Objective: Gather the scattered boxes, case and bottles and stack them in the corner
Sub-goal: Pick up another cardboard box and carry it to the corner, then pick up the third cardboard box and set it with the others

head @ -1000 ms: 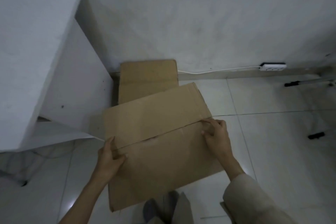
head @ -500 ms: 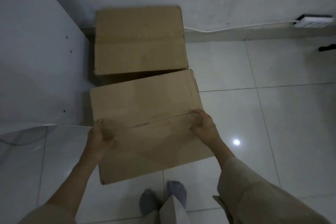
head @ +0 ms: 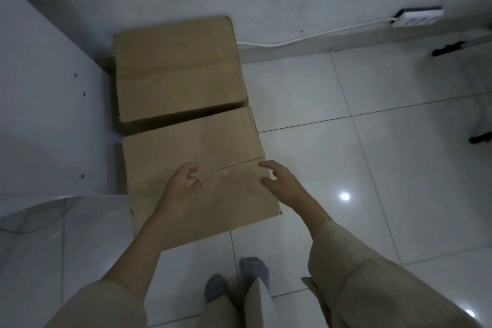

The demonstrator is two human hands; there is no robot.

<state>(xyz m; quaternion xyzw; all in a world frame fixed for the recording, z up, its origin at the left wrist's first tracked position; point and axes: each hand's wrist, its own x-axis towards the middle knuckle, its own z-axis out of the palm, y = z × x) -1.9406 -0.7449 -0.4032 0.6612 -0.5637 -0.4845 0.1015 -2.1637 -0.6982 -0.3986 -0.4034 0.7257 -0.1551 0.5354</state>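
Head view looks down on two cardboard boxes lined up along a white cabinet side (head: 45, 114) at the left of the frame. The far box (head: 178, 69) sits in the upper middle, in the corner against the wall; the near box (head: 197, 168) lies at centre, just beside it. Over the near box's lid, the left hand (head: 181, 189) hangs with fingers loosely curled, gripping nothing. The right hand (head: 279, 181) has fingers relaxed and parted at the lid's right edge; whether they touch it cannot be told.
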